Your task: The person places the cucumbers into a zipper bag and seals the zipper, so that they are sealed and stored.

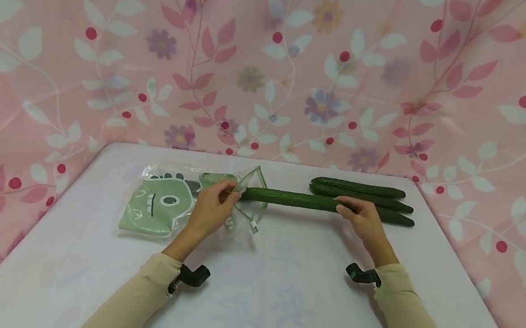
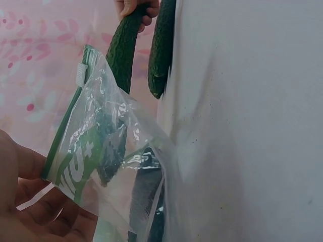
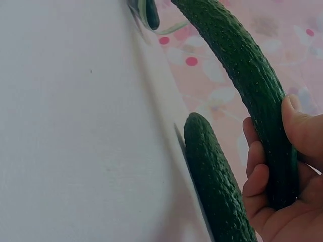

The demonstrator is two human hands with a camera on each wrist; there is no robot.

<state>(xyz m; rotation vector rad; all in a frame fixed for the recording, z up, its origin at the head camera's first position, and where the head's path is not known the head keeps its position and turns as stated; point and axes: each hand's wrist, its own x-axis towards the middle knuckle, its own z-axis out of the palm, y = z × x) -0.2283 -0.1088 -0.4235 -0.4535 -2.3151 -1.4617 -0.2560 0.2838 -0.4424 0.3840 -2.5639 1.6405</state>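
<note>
My right hand (image 1: 362, 220) grips a dark green cucumber (image 1: 293, 199) near one end, thumb on one side and fingers on the other. Its far end reaches into the mouth of a clear zip bag (image 2: 116, 111) with a green cartoon print. At the bag's opening, my left hand (image 1: 212, 205) pinches the edge by the green zip strip; a white slider (image 2: 81, 74) sits on that strip. Through the plastic, another dark, long shape (image 2: 146, 196) shows inside, likely a cucumber. In the right wrist view, a cucumber (image 3: 212, 176) lies on the table beside the held one.
More cucumbers (image 1: 357, 187) lie side by side at the back right of the white-covered table (image 1: 272, 303), partly behind my right hand. The printed part of the bag (image 1: 158, 207) lies flat at the left. A pink floral cloth (image 1: 279, 63) hangs behind the table.
</note>
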